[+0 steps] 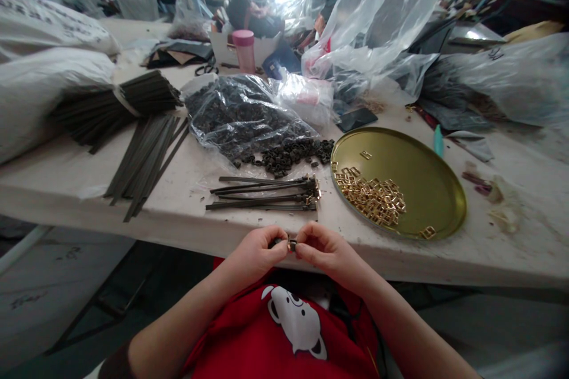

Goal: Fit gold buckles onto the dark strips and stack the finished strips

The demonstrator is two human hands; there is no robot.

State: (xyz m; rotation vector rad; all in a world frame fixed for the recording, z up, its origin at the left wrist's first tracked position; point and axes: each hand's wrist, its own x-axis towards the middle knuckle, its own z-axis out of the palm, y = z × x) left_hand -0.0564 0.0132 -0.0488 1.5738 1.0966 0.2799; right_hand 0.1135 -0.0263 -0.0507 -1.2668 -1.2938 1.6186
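Observation:
At the table's front edge, my left hand (258, 249) is closed in a pinch on a dark strap (276, 243), most of it hidden by the fingers. My right hand (329, 249) pinches a small dark loop (293, 245) right beside it, the fingertips nearly meeting. A bit of gold metal shows between them, like a buckle. Just beyond the hands lie several dark straps (258, 196) with gold buckles at their right ends. To the right, a round gold tray (427, 183) holds a pile of gold buckles (373, 198).
Loose dark loops (288, 157) spill from a clear plastic bag (249, 112). On the left are loose straps (144, 160) and a tied bundle (120, 103). Farther back stand a pink-lidded jar (244, 50) and scissors (207, 68). A teal-handled tool (438, 141) lies behind the tray.

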